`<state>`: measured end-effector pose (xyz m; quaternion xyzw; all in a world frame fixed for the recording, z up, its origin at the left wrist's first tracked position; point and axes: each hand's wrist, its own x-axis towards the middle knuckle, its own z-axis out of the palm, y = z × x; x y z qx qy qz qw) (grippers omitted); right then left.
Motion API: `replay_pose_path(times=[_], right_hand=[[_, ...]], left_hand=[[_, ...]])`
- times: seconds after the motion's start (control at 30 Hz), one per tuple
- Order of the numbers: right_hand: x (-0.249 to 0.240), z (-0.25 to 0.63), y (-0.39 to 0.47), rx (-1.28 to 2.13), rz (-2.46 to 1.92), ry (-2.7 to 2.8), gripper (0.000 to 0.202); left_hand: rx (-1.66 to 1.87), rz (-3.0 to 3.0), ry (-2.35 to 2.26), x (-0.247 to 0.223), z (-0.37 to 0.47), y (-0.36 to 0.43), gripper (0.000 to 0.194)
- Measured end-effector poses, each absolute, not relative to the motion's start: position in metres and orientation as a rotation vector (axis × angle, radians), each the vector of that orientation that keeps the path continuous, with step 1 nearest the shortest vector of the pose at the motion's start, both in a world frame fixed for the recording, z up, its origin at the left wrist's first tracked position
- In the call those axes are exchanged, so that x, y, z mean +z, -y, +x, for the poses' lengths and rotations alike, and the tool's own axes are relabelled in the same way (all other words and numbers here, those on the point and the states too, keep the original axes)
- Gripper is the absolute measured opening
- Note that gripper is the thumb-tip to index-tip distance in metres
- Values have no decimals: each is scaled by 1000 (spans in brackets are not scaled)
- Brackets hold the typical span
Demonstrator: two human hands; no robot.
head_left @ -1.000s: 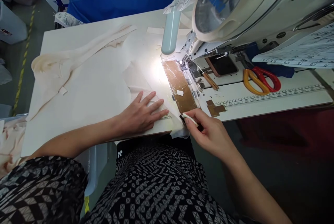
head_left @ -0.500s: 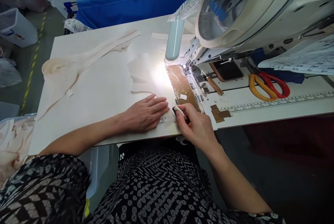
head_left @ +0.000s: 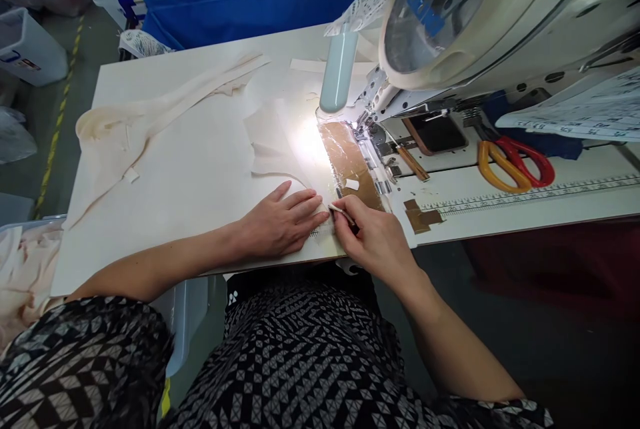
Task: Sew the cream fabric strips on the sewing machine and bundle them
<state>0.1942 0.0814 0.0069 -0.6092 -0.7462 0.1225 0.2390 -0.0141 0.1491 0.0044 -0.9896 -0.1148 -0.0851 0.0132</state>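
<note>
My left hand [head_left: 283, 221] lies flat on the sewing table, fingers stretched toward the right. Its fingertips rest at the lower end of a pale cream fabric piece [head_left: 273, 142], which almost blends into the white tabletop. Close beside those fingertips, my right hand [head_left: 373, 232] is closed in a pinch on a thin pale strip [head_left: 340, 209]. Something dark shows below the strip between the fingers, too small to make out. Just beyond my right hand, a small white label [head_left: 352, 184] sits on the brown tape [head_left: 347, 152] in front of the sewing machine [head_left: 450, 22].
A longer cream fabric piece [head_left: 150, 115] is spread on the left of the table [head_left: 200, 199]. Right of the needle area are a wooden-handled tool [head_left: 411, 161], a phone [head_left: 440, 133] and scissors [head_left: 505, 165]. A blue cloth barrier [head_left: 260, 2] runs behind.
My left hand has shifted slightly right, its fingertips now closer to my right hand. The strip in my right fingers has tilted and lies nearer the left fingertips. The view has shifted slightly.
</note>
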Motion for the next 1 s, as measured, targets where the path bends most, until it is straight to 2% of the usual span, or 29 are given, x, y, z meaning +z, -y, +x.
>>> replay_pose_path(times=[0.33, 0.8, 1.0], right_hand=[[25, 218, -59, 699, -1755, 1947, 14], [9, 206, -62, 454, -1756, 1953, 15], [17, 213, -52, 489, -1739, 2068, 13]], left_hand=[[-308, -3094, 364, 5, -14, -148, 40], [-274, -3059, 425, 6, -9, -137, 42], [-265, -3064, 429, 8, -9, -136, 42]])
